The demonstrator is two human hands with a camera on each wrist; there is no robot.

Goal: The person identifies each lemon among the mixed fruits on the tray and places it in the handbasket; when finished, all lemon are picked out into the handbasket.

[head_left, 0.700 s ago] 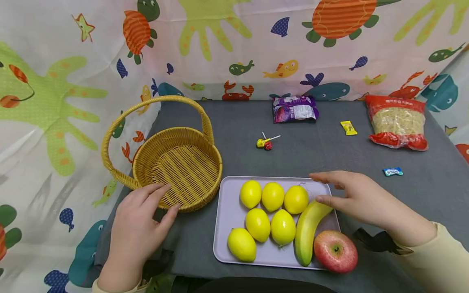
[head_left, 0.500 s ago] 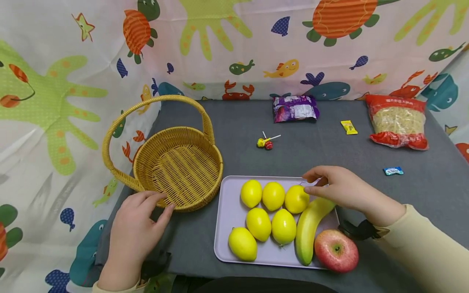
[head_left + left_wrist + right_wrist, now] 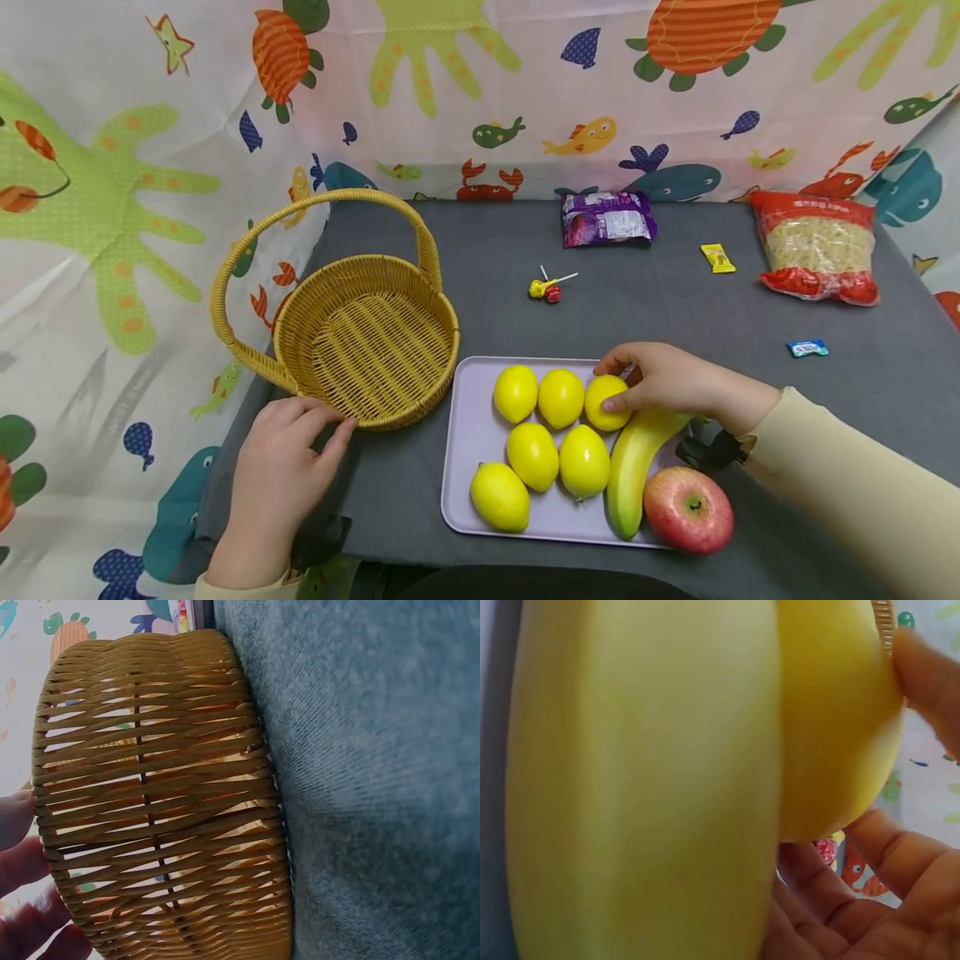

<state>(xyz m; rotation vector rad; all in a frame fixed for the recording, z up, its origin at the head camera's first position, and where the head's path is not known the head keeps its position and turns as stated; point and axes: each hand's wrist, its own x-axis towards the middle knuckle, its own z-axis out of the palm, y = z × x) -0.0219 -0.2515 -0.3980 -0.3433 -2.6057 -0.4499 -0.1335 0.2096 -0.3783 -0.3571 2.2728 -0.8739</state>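
Observation:
My right hand [image 3: 667, 379] has its thumb and fingers around the top-right lemon [image 3: 604, 402] on the pale purple tray [image 3: 450, 467]. In the right wrist view, the thumb [image 3: 930, 686] and fingers touch that lemon [image 3: 836, 720] on different sides, with the banana [image 3: 641, 780] close in front. Several other lemons [image 3: 532, 456], the banana [image 3: 632, 471] and a red apple [image 3: 688, 509] share the tray, the apple at its lower right corner. My left hand [image 3: 281, 479] pinches the near rim of the round wicker basket [image 3: 382, 350]. Woven wall [image 3: 161, 802] fills much of the left wrist view.
Two lollipops [image 3: 546, 289] lie beyond the tray. Farther back is a purple snack bag [image 3: 609, 220]. At right are a yellow wrapped candy [image 3: 717, 258], a blue one [image 3: 807, 348] and a red-and-clear bag [image 3: 819, 248]. The basket's tall handle [image 3: 225, 292] arches up on its left.
My right hand has moved left from above the banana's tip and closed around the top-right lemon. My left hand has come to the basket's near rim, its fingers now on it.

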